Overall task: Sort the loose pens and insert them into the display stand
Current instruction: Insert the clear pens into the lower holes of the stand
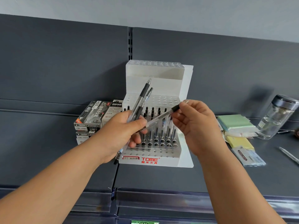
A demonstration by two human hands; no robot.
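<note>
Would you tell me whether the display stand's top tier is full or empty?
Empty: the white plastic display stand's top tier shows only bare holes; clear pens stand in its lowest tier alone.

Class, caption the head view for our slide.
Left hand holds several pens; right hand pinches one pen before the display stand.

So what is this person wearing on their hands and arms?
The left hand and right hand are bare: no gloves, rings or watch. Both forearms are uncovered to the picture's edge; no sleeve shows.
</note>
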